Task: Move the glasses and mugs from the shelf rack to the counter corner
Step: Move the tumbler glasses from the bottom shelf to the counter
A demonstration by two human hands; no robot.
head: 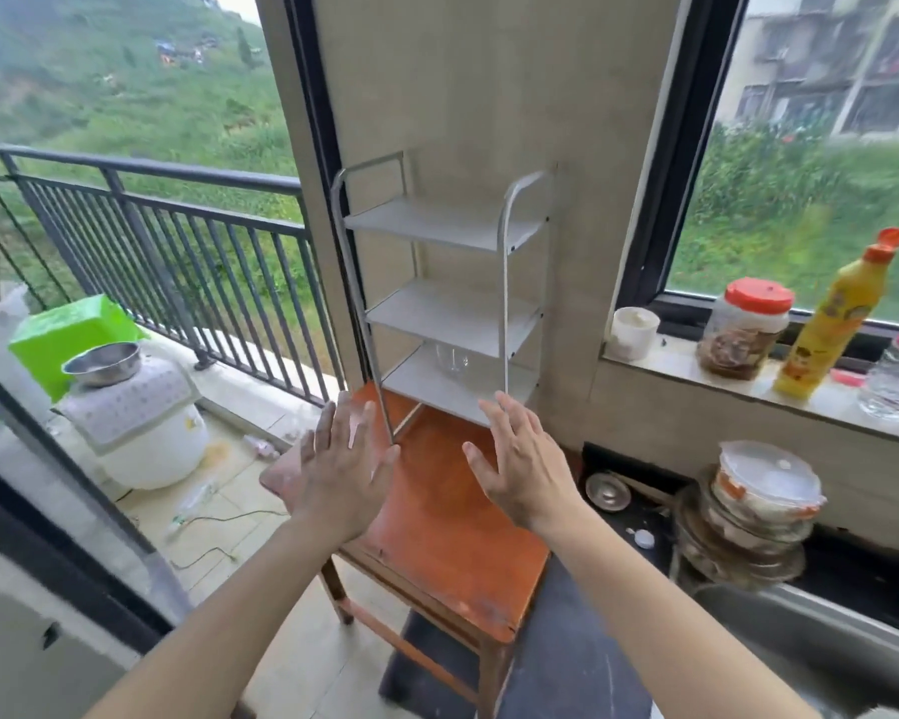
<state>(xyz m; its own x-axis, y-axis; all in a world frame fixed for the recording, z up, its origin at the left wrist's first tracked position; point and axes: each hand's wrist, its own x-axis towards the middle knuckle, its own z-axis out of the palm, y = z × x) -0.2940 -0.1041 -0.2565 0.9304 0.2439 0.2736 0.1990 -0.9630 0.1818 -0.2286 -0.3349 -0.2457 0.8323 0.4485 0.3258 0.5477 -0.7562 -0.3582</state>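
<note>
A grey three-tier shelf rack (452, 308) stands on an orange wooden table (437, 526) against the wall. One clear glass (452, 359) sits at the back of the lowest shelf; the two upper shelves hold nothing. My left hand (341, 472) is raised in front of the rack's left leg, fingers spread, holding nothing. My right hand (520, 461) is raised in front of the rack's right front post, fingers apart, also holding nothing. Both hands are just short of the rack.
The dark counter (644, 516) at right carries stacked lidded bowls (753, 516) and a small metal lid (608, 491). On the window sill (748, 378) stand a white cup, a red-lidded jar, a yellow bottle and a clear bottle. A balcony railing, a white cooker and a steel bowl are at left.
</note>
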